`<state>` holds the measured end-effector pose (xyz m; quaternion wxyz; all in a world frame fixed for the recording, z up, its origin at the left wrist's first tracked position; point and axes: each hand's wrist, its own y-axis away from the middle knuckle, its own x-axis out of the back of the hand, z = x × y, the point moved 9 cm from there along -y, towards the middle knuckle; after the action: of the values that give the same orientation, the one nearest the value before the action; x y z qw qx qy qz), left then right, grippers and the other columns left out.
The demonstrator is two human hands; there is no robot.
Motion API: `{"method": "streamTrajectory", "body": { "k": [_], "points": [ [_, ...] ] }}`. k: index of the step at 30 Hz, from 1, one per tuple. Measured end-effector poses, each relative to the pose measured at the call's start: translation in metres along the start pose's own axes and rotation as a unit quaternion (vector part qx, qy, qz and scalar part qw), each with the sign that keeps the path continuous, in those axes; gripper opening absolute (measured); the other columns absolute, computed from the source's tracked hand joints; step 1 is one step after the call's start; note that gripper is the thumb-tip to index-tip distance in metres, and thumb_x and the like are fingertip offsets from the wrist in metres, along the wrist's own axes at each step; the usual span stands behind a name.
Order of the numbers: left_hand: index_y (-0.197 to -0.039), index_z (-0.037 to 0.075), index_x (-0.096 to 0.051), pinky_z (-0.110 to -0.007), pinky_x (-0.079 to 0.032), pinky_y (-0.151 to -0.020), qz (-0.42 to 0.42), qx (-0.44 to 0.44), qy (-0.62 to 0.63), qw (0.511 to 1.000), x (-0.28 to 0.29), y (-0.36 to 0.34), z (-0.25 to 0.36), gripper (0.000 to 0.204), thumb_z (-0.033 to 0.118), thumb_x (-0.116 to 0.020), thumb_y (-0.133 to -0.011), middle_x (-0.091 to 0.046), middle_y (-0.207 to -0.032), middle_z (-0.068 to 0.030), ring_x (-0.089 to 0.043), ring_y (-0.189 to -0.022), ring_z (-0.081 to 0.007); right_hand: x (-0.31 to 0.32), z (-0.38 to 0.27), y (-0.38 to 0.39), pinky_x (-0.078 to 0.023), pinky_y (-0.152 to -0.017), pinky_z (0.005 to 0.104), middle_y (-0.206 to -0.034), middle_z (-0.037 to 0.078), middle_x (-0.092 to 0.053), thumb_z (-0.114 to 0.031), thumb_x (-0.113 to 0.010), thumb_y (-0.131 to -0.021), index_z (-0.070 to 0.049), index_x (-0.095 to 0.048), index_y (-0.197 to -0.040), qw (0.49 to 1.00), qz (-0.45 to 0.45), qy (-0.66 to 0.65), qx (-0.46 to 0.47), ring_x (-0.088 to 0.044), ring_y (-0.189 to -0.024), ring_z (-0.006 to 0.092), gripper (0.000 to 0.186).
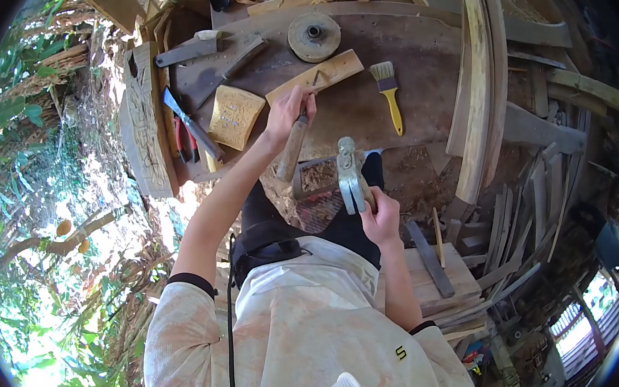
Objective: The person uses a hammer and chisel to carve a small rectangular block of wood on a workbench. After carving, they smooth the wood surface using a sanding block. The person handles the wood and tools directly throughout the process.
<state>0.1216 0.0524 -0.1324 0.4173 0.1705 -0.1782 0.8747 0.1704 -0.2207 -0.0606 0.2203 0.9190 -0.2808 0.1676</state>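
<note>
While our left hand (287, 112) is closed around a chisel (293, 145) whose tip touches the long wood strip (317, 76) just ahead, pointing away from us, our right hand (382, 217) grips a metal hammer (349, 175), near and a bit behind.

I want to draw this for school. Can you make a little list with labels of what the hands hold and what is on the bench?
Place: outdoor wooden workbench
Left hand: fingers around a wooden-handled chisel, tip on a wood plank
Right hand: grips a metal hammer, raised above the lap
Near the plank: carved wood block, yellow-handled brush, round disc
Left edge: carved panel, more tools
Right side: stacked wood strips
</note>
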Motion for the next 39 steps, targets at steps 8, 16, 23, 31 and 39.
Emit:
{"method": "streamTrajectory", "body": {
  "k": [8, 16, 23, 31, 39],
  "points": [
    [-0.106, 0.002, -0.06, -0.04, -0.052, -0.063, 0.0, -0.067, -0.003, 0.998, -0.001, -0.001, -0.003, 0.021, -0.001, -0.063, -0.086, -0.061, -0.073, -0.0085, -0.064, -0.066, -0.0273, -0.017, -0.035, 0.012, -0.05, -0.057, 0.0407, -0.071, 0.015, -0.063, -0.034, -0.075, -0.091, -0.004, -0.066, -0.097, 0.996, -0.073, -0.002, 0.053, -0.065, -0.063, 0.0354, 0.032],
    [-0.105, 0.001, -0.059, -0.04, -0.051, -0.062, -0.002, -0.092, 0.01, 0.996, -0.002, -0.005, -0.005, 0.021, -0.002, -0.061, -0.084, -0.059, -0.07, -0.0082, -0.063, -0.065, -0.0281, -0.034, -0.083, 0.016, -0.053, -0.058, 0.0389, -0.078, 0.007, -0.066, -0.042, -0.082, -0.081, -0.007, -0.066, -0.096, 0.956, -0.142, 0.128, 0.221, -0.068, -0.066, 0.0293, 0.041],
    [-0.106, 0.001, -0.06, -0.04, -0.05, -0.065, -0.079, -0.098, 0.023, 0.992, -0.005, -0.007, -0.002, 0.032, 0.003, -0.067, -0.075, -0.059, -0.072, -0.0073, -0.062, -0.069, -0.0289, -0.045, -0.095, 0.003, -0.054, -0.055, 0.0372, -0.08, 0.007, -0.066, -0.043, -0.083, -0.081, -0.005, -0.064, -0.094, 0.922, -0.185, 0.171, 0.294, -0.069, -0.065, 0.027, 0.044],
    [-0.104, 0.002, -0.059, -0.041, -0.05, -0.066, -0.084, -0.123, -0.013, 0.989, -0.007, -0.009, 0.002, 0.035, 0.009, -0.069, -0.072, -0.059, -0.073, -0.0052, -0.062, -0.07, -0.0297, -0.048, -0.094, 0.0, -0.054, -0.053, 0.0368, -0.076, 0.005, -0.065, -0.049, -0.078, -0.086, -0.009, -0.064, -0.091, 0.907, -0.178, 0.203, 0.323, -0.069, -0.062, 0.025, 0.043],
    [-0.104, 0.002, -0.059, -0.041, -0.051, -0.066, -0.099, -0.123, -0.018, 0.987, -0.008, -0.009, 0.001, 0.037, 0.01, -0.07, -0.07, -0.06, -0.073, -0.0049, -0.062, -0.071, -0.0302, -0.04, -0.084, -0.007, -0.054, -0.055, 0.0357, -0.076, 0.004, -0.066, -0.049, -0.078, -0.086, -0.009, -0.065, -0.094, 0.917, -0.163, 0.179, 0.317, -0.069, -0.064, 0.0256, 0.042]
  ]
}}
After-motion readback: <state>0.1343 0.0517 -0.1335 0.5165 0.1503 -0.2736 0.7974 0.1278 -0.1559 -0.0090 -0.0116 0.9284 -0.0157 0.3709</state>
